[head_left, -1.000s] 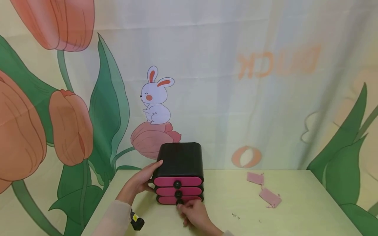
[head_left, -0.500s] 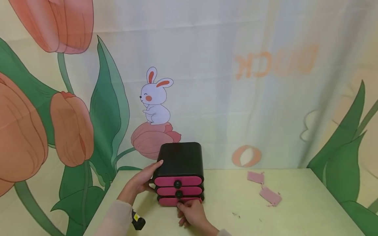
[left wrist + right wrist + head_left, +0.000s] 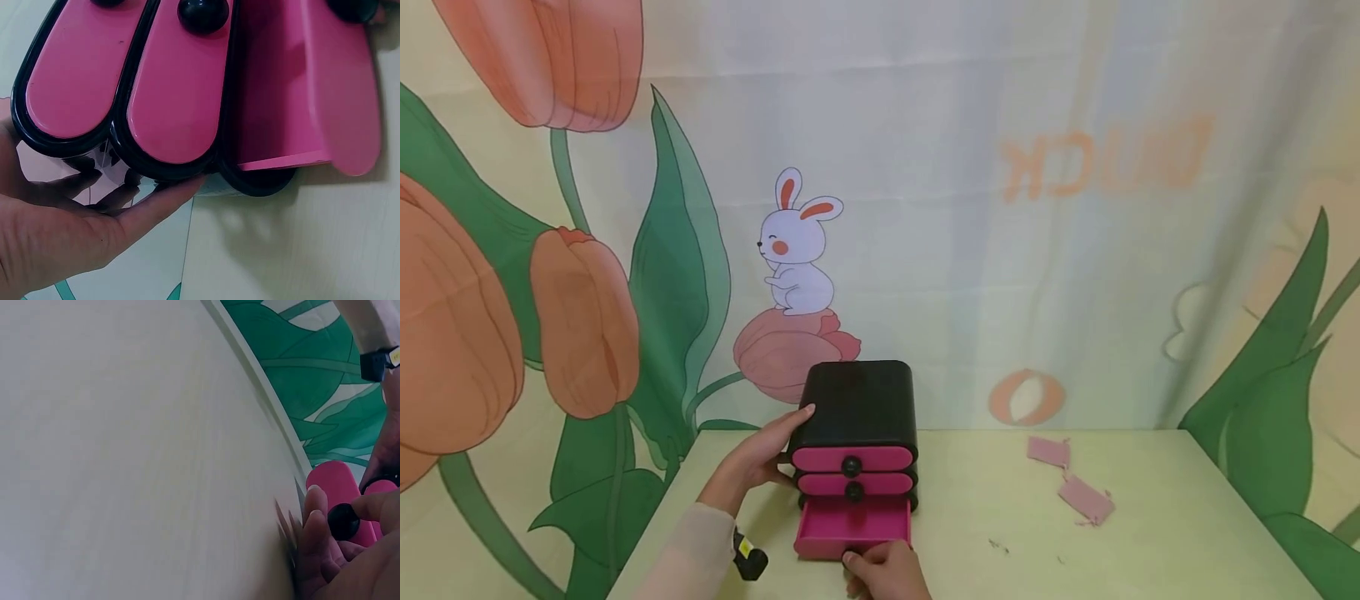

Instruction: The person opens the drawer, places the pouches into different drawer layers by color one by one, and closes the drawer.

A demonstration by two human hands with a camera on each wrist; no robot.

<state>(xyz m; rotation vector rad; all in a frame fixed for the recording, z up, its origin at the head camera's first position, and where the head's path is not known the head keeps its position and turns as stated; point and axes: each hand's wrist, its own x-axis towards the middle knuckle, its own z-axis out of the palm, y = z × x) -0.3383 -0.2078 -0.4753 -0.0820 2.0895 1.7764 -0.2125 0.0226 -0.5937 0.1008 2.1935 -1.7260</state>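
Observation:
A small black cabinet (image 3: 859, 404) with pink drawers stands on the table, and its bottom drawer (image 3: 855, 518) is pulled out. Nothing shows inside the visible part of that drawer. My left hand (image 3: 758, 454) holds the cabinet's left side, thumb at the top edge; in the left wrist view its fingers (image 3: 159, 209) lie along the side. At the drawer's front, my right hand (image 3: 889, 573) pinches the round black knob (image 3: 344, 521) between thumb and fingers. Two upper drawers (image 3: 178, 94) are pushed in, each with a black knob.
Two small pink drawstring pouches (image 3: 1086, 499) lie on the table right of the cabinet. Small dark bits (image 3: 998, 547) are scattered nearer the front. A printed curtain (image 3: 970, 250) hangs behind the table. A black camera (image 3: 749, 560) sits at the left wrist.
The bottom drawer has slid out toward the front, drawn by my right hand on its knob. My left hand stays at the cabinet's side; the pouches have not moved.

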